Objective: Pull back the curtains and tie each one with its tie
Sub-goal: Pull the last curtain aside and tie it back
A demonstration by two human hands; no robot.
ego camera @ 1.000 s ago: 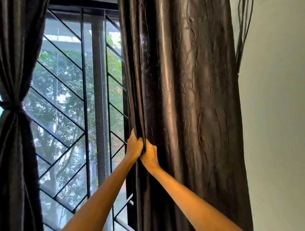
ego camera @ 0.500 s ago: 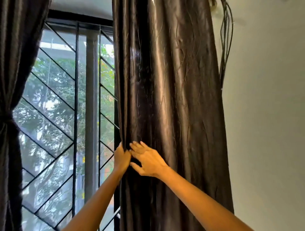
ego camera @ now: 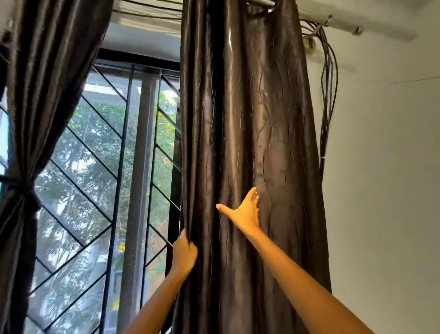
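A dark shiny right curtain (ego camera: 250,119) hangs gathered from a rod at the top. My left hand (ego camera: 183,252) grips its left edge, fingers curled round the folds. My right hand (ego camera: 246,212) lies flat on the fabric's front, fingers straight and thumb spread out to the left. At the far left hangs the left curtain (ego camera: 47,71), drawn in at its waist by a dark tie (ego camera: 27,192). No tie for the right curtain shows.
Between the curtains is a window with a black diagonal metal grille (ego camera: 119,167) and trees outside. A bundle of dark cables (ego camera: 328,107) hangs down the white wall (ego camera: 385,190) right of the curtain. The curtain rod (ego camera: 260,2) runs along the top.
My right hand has let go of the curtain edge, opened, and slid up and right across the fabric. My left hand keeps gripping the edge. The view has tilted upward.
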